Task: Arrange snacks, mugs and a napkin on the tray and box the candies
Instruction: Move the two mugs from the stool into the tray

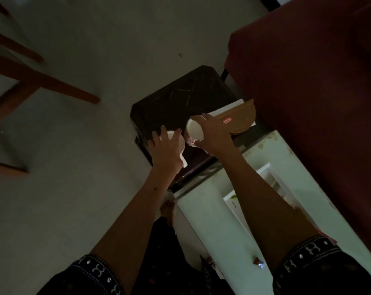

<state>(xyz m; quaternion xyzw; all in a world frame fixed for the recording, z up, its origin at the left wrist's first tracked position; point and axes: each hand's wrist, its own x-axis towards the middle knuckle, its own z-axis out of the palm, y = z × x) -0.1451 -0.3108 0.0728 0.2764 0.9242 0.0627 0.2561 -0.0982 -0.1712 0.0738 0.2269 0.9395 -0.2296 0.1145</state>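
The scene is dim. My left hand grips a white mug from above, its handle pointing back toward me. My right hand holds a second white mug with red print, tilted on its side. Both mugs hover over a dark square stool. A brown round woven tray lies just right of my right hand, on top of a white napkin. A small wrapped candy lies on the pale table near my right elbow.
A pale table runs from the stool toward me, with a white open box on it. A dark red sofa fills the right side. Wooden chair legs stand on the floor at left. My foot shows below the table edge.
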